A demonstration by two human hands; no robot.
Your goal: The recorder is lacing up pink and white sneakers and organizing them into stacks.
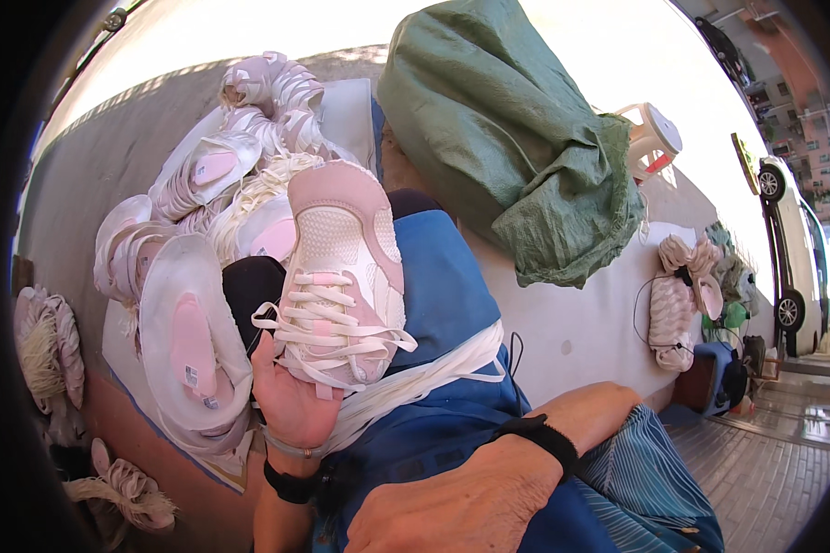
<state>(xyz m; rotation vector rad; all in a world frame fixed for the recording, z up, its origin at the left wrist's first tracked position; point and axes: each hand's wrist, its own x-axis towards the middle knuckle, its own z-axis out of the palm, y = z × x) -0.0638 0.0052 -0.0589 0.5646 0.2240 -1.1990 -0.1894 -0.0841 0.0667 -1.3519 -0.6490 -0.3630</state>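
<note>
Within my upturned left hand (295,402), I grip a cream-laced, pink-and-white mesh shoe (346,276), fingers hidden beneath it. My right hand (447,507) hides its fingers; I cannot tell their state.

The left hand (295,410) holds a pink-and-white shoe (327,230) by its near end, toe pointing away, white laces (327,313) crisscrossed on top with loose ends draped over it. Nearer the body than the shoe is the right hand (443,507), back upward, its fingertips hidden. A bundle of white strands (415,382) lies below the shoe. Left of the shoe sit stacked shoe parts (194,346); beyond it, rightward, a green sack (507,138).
</note>
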